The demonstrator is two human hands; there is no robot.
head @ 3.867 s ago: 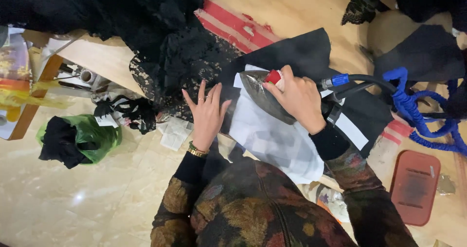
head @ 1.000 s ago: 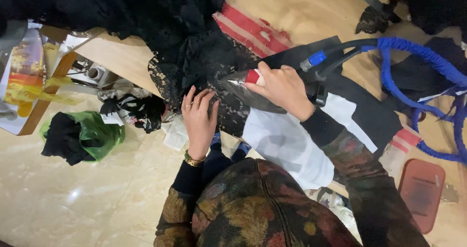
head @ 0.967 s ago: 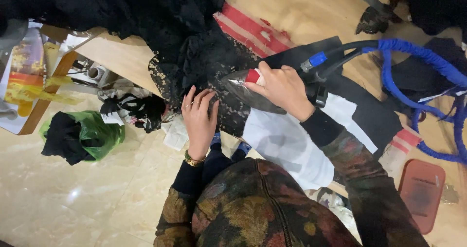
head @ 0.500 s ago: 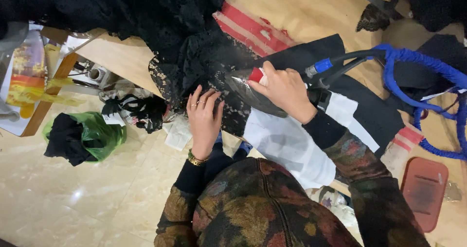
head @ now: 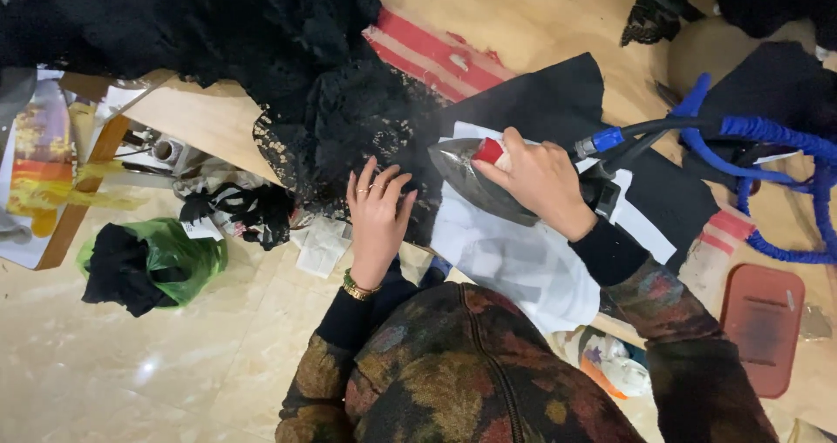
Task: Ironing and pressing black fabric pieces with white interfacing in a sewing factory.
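My right hand (head: 539, 181) grips the handle of a steam iron (head: 475, 177) with a grey soleplate and a red button. The iron rests on the edge of black lace fabric (head: 349, 120), beside a white cloth (head: 514, 264) spread over a black pad (head: 558, 103). My left hand (head: 377, 221) lies flat on the lace, fingers spread, just left of the iron's tip. A little steam shows at the tip. A blue-sleeved hose (head: 750, 133) runs from the iron's rear to the right.
A wooden table (head: 523, 16) carries a red-striped cloth (head: 436, 51). On the tiled floor (head: 131, 364) lie a green bag with black cloth (head: 148, 264), paper scraps and a red rubber mat (head: 763, 330). Clutter and a yellow-orange package (head: 39, 160) sit at left.
The iron has slid left off the white cloth onto the black lace. My left hand moved slightly up and left onto the lace ahead of it.
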